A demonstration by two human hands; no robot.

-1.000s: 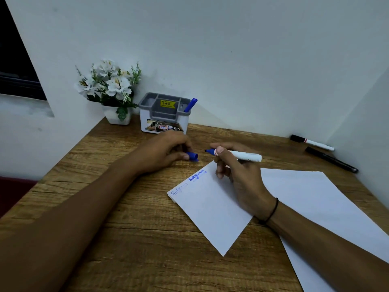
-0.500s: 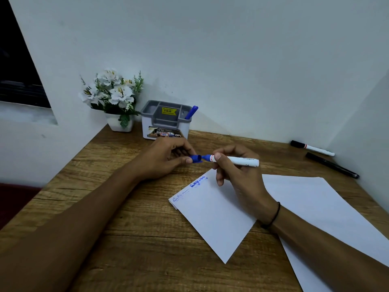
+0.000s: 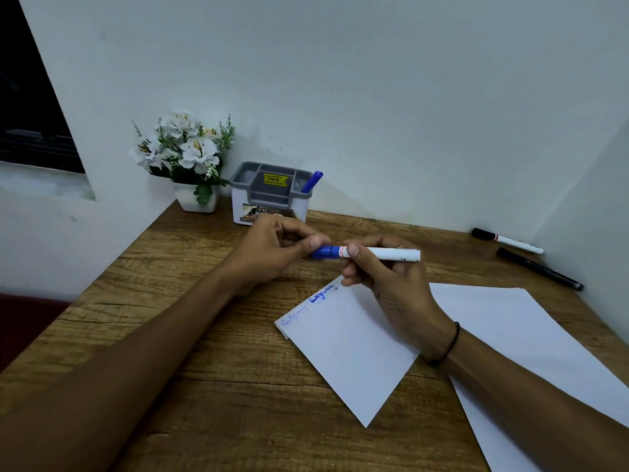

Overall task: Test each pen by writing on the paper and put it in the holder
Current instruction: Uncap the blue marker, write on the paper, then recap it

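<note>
I see the marker (image 3: 381,254) held level above the table (image 3: 211,386), between both hands: right hand (image 3: 391,277) grips the white barrel, left hand (image 3: 272,250) pinches the blue cap (image 3: 325,252) on its tip. White body, blue cap, near the paper (image 3: 347,352).

Bare desk (image 3: 211,386) lies open leftward; holder (image 3: 272,195) and flowerpot (image 3: 195,199) seemingly crowd the back corner.
</note>
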